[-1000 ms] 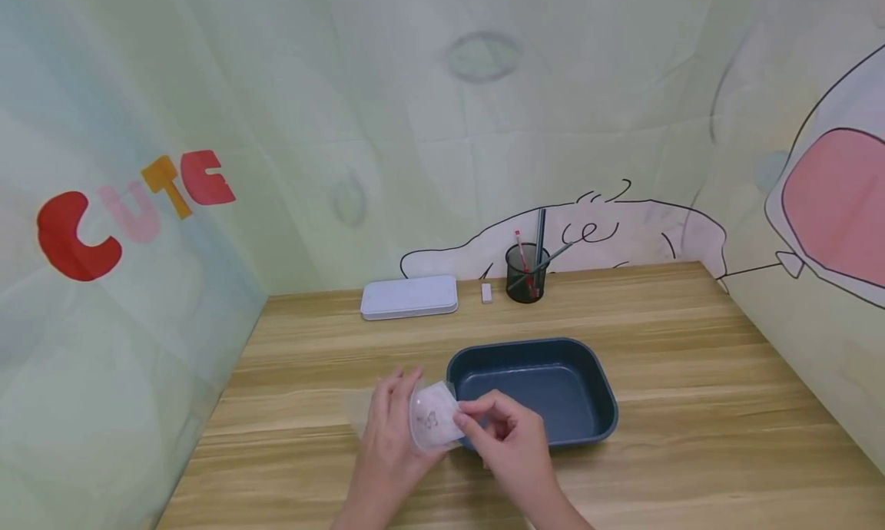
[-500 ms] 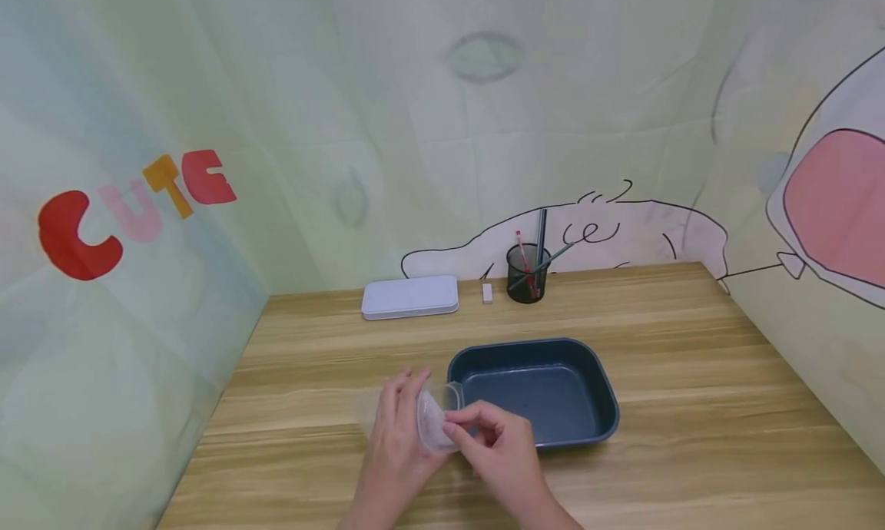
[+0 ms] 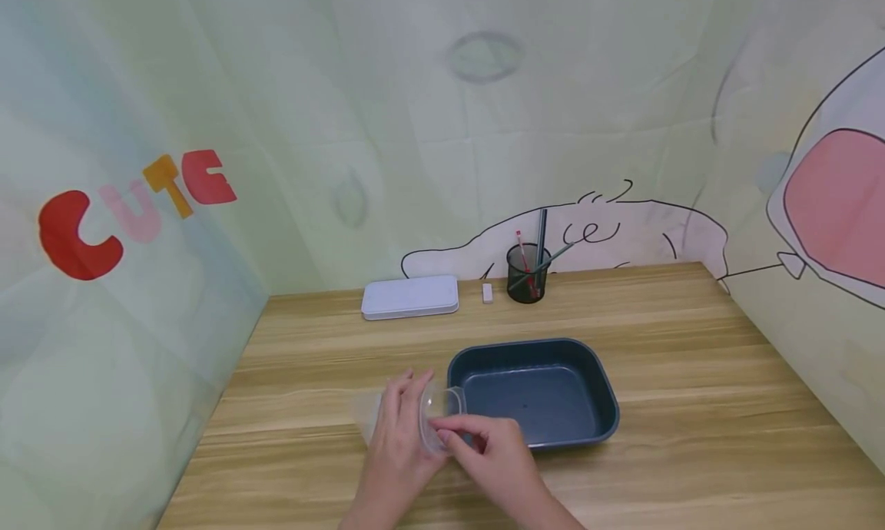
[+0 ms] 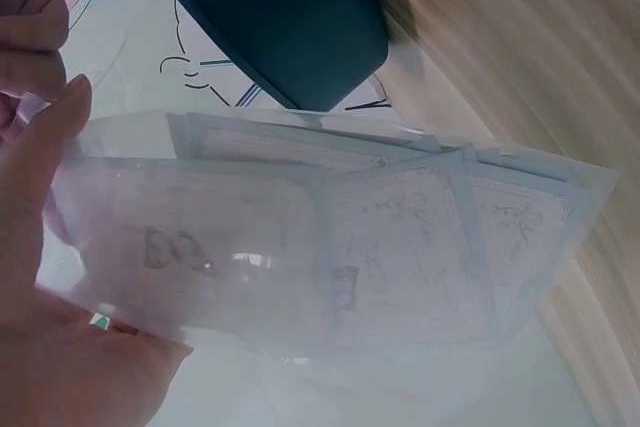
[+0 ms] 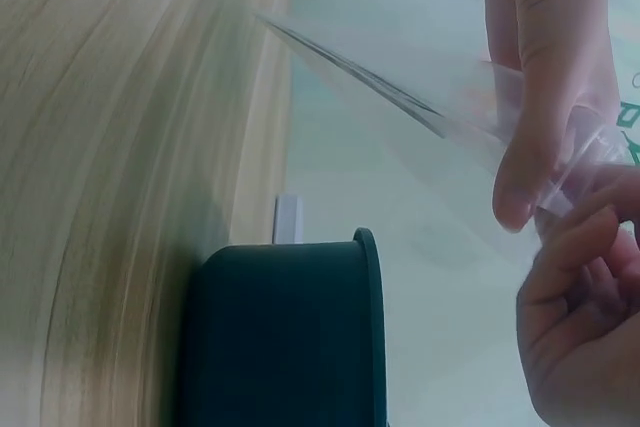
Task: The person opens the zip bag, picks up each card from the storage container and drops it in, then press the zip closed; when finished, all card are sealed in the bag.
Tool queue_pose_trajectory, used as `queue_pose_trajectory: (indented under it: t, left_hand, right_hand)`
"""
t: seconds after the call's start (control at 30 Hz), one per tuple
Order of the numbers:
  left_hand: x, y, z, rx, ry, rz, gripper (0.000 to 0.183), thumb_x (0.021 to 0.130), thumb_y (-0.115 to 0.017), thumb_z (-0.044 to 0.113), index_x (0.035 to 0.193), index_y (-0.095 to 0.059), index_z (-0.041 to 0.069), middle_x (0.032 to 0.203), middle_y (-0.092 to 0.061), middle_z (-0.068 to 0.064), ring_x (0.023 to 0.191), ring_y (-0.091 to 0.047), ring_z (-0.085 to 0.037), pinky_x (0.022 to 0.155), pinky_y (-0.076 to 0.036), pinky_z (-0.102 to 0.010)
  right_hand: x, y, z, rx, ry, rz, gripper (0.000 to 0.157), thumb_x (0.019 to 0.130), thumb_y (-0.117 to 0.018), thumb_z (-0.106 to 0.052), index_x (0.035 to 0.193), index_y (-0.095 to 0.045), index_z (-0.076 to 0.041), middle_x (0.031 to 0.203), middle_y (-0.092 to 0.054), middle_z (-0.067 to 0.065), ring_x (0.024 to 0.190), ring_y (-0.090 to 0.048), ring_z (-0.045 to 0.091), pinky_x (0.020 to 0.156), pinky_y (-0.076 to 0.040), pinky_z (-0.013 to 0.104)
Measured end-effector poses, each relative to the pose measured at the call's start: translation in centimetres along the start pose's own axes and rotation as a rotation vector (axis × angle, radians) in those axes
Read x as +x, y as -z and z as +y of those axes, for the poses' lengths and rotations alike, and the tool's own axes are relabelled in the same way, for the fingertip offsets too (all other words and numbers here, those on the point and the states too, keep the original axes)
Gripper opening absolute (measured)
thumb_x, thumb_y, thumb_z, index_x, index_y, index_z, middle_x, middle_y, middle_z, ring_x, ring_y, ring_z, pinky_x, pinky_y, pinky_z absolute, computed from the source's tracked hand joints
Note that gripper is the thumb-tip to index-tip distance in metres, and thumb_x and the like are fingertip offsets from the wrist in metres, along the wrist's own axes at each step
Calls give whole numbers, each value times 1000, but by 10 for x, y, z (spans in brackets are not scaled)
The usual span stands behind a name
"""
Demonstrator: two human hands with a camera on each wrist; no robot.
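A clear plastic bag [image 3: 449, 401] is tilted in front of the dark blue tray [image 3: 532, 395]. My left hand [image 3: 397, 430] grips it, thumb on one side and fingers on the other. Several white printed cards [image 4: 400, 237] lie inside, overlapping; the nearest card [image 4: 200, 257] is on the mouth side, by my left thumb. My right hand [image 3: 494, 445] is at the bag's mouth, thumb and forefinger tips close together at the film. In the right wrist view my right fingers [image 5: 570, 277] are curled beside my left thumb; their tips are partly hidden.
A white flat case [image 3: 409, 297] lies at the back of the wooden table [image 3: 691, 376], with a small white eraser [image 3: 487, 293] to its right. Beside that stands a black mesh pen cup [image 3: 527, 276] holding pencils and sticks. A printed curtain [image 3: 311, 130] surrounds the table.
The white card that stuck out at the bag's mouth has slid left into the bag. My right fingertips have moved left and slightly down with it; my left hand has barely moved.
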State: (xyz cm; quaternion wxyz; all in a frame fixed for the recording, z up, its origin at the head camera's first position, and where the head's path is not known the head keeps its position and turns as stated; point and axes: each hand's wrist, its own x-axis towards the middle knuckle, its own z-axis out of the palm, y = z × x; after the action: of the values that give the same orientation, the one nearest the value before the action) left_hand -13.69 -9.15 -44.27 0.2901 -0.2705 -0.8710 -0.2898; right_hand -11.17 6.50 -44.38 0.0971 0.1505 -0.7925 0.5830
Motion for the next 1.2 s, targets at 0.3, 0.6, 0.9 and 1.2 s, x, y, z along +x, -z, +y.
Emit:
queue_pose_trajectory:
  t: [0.3, 0.6, 0.9, 1.2]
  left_hand:
    - [-1, 0, 1, -16, -23, 7, 86, 58, -83, 12, 136, -47, 1, 120, -47, -16, 122, -44, -34, 109, -35, -46]
    - [2, 4, -2, -10, 31, 52, 102, 51, -93, 39, 136, -47, 4, 120, -48, -15, 121, -47, -33, 97, -47, -47]
    - [8, 9, 0, -7, 47, 51, 104, 52, -93, 36, 139, -44, 5, 125, -46, -14, 124, -44, -31, 98, -47, -50]
    - [9, 7, 3, 30, 66, 57, 113, 49, -93, 44, 141, -41, 5, 123, -42, -17, 129, -38, -35, 96, -47, -53]
  right_hand:
    - [0, 3, 1, 1, 51, -89, 21, 95, -60, -26, 108, -75, -18, 100, -70, -9, 70, -59, 1, 57, -54, 20]
    - [5, 14, 0, 161, 20, 208, 19, 91, -66, -10, 108, -68, -16, 94, -66, 0, 50, -51, 11, 36, -42, 24]
    - [7, 14, 6, 89, -50, -104, 83, 77, -81, -32, 145, -35, -29, 135, -49, -4, 113, -50, 20, 80, -54, 33]
    - [7, 4, 10, 130, 52, -166, 76, 83, -75, -32, 146, -34, -22, 130, -57, -3, 115, -54, 25, 81, -55, 32]
